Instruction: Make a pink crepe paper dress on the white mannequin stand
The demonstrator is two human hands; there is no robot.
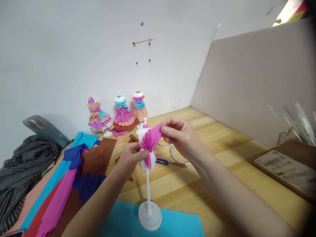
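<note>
A small white dress form (148, 164) stands on a round white base in front of me. Pleated pink crepe paper (150, 140) fans out over its chest, with a narrow tail hanging below the gathered point. My left hand (132, 156) presses the gathered pleats against the form's waist, thumb on the front. The upper right edge of the pink paper is pinched between thumb and finger of my right hand (179, 135). A band of pink shows at the form's neck. The form's base rests on a blue sheet (182, 220).
Three dressed forms (123, 113) stand by the wall. Coloured crepe paper (58, 194), striped cloth (27, 164) and a grey-blue object (46, 130) lie left. Tape rolls (176, 157) and a blue tool (162, 161) lie behind the form; a labelled brown package (286, 168) lies right.
</note>
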